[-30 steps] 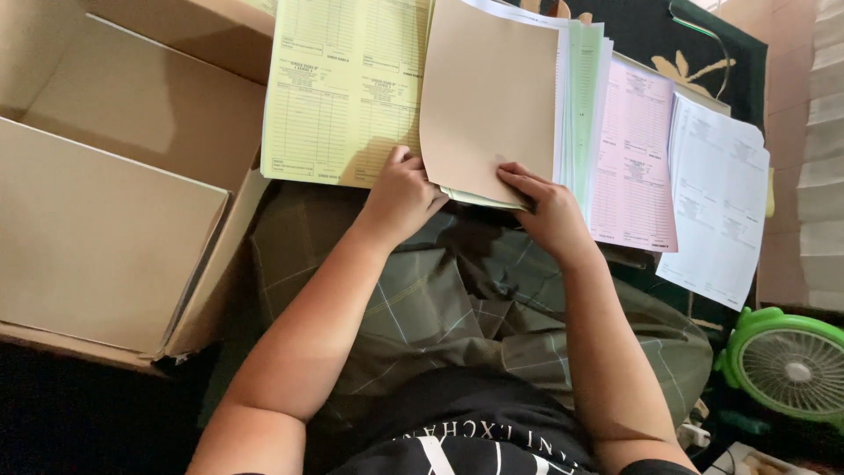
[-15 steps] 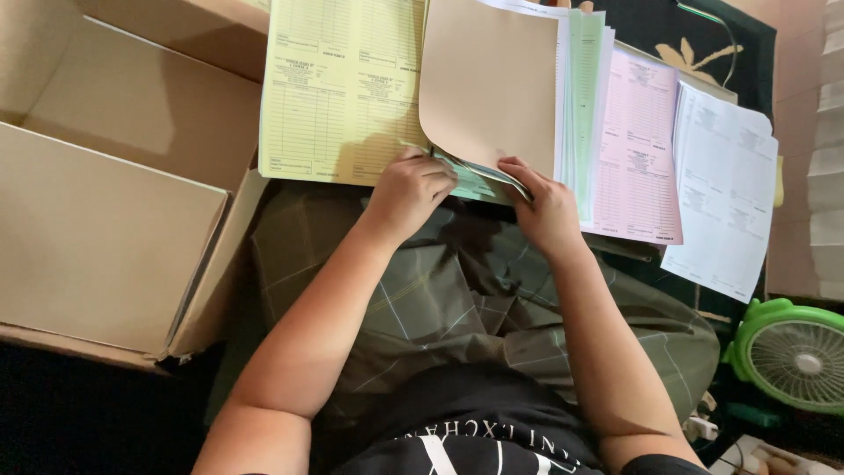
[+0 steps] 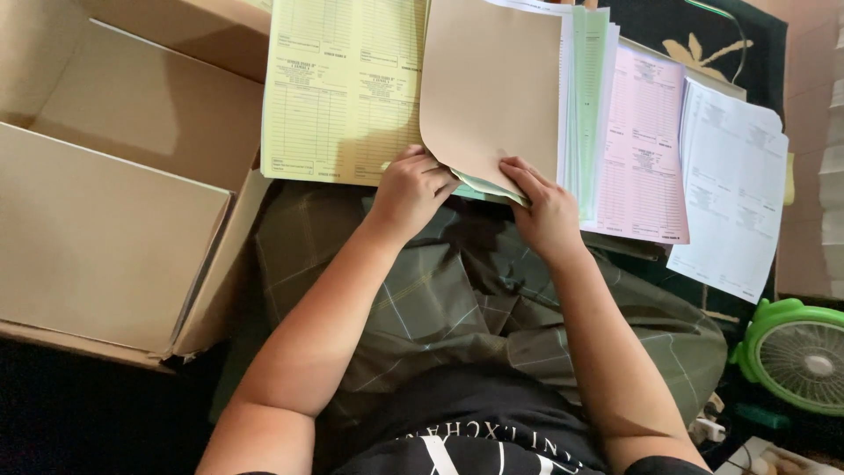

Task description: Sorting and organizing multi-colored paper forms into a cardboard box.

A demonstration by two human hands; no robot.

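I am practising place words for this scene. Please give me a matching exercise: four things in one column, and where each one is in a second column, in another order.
Things:
1. yellow forms
2. brown sheet
3. fan
4. box

Places:
a. bottom right corner of the view
b. far left, open
c. between the box and the brown sheet
d. held at its lower edge by the left hand and the right hand

Pairs: 1-c, 2-d, 3-a, 4-b
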